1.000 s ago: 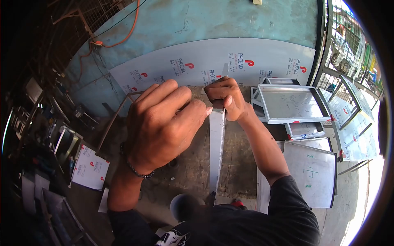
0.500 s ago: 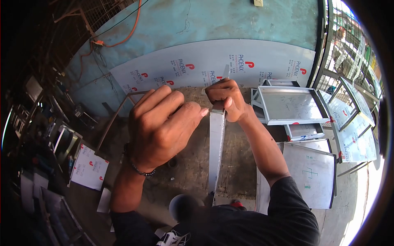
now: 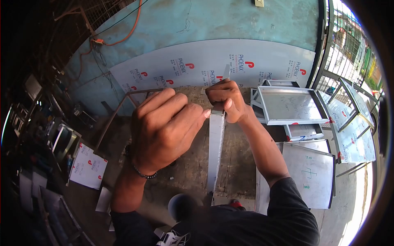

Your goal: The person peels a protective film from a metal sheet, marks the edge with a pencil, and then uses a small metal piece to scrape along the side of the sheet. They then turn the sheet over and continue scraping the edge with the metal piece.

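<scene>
A long, narrow sheet-metal bar [image 3: 216, 151] runs from near my body up to my hands, with a pale face and a folded edge. My right hand [image 3: 226, 100] is wrapped around its far part, thumb bent over the edge. A thin tip of metal sticks out beyond the fist. My left hand [image 3: 166, 127] is closed in a pinch just left of the bar, its thumb tip at the bar's corner. Whatever the pinch holds, if anything, is hidden by the fingers. A dark beaded bracelet [image 3: 144, 174] circles the left wrist.
Below the hands is a worn brown surface [image 3: 240, 164]. A film-covered sheet [image 3: 193, 57] leans on the blue wall [image 3: 213, 20]. Metal frames [image 3: 291, 104] and a panel [image 3: 308, 172] stand at right; another film-covered panel [image 3: 88, 166] is at left. An orange cable [image 3: 133, 28] hangs down.
My left hand has shifted slightly to the right, its thumb tip now closer to the bar's corner. My right hand keeps its grip in nearly the same place.
</scene>
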Tool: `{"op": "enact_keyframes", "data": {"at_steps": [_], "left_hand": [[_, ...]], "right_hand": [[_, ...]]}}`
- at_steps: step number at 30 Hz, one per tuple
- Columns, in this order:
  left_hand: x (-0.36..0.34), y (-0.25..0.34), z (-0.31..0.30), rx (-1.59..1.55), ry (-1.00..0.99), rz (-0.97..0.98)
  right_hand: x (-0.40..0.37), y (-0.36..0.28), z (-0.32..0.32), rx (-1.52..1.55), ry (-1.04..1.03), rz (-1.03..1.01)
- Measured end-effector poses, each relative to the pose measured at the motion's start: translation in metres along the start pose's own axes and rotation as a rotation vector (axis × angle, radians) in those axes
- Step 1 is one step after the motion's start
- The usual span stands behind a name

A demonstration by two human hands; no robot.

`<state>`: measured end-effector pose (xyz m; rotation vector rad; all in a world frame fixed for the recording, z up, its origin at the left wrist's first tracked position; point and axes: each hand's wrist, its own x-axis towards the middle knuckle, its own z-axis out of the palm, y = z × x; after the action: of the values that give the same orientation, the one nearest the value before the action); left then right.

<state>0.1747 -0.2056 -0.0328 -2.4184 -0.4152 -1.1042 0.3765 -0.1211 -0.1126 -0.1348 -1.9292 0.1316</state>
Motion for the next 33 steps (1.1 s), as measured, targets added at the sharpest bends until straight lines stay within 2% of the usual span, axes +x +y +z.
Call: {"op": "enact_keyframes", "data": {"at_steps": [5,7,11,14,21,23,33], "left_hand": [[0.001,0.002,-0.001,0.03,-0.015,0.036],[0.002,0.01,-0.002,0.002,-0.122,0.059],[-0.002,0.003,-0.001,0.053,0.034,0.057],[-0.002,0.001,-0.004,0.027,0.016,-0.034],[-0.008,0.004,0.001,-0.048,0.029,-0.084],[-0.011,0.003,0.008,-0.042,0.097,-0.093],[-0.019,0.009,0.02,-0.108,0.177,-0.204]], "right_hand": [[0.001,0.0,0.001,-0.014,0.011,-0.012],[0.002,-0.001,0.002,-0.012,0.0,-0.01],[0.001,0.001,0.002,-0.011,0.001,-0.002],[-0.001,0.001,0.002,-0.007,0.022,-0.005],[0.001,-0.001,-0.001,-0.04,0.014,0.004],[0.0,0.0,0.0,-0.047,0.018,0.005],[0.001,0.0,-0.001,-0.037,0.004,0.011]]}}
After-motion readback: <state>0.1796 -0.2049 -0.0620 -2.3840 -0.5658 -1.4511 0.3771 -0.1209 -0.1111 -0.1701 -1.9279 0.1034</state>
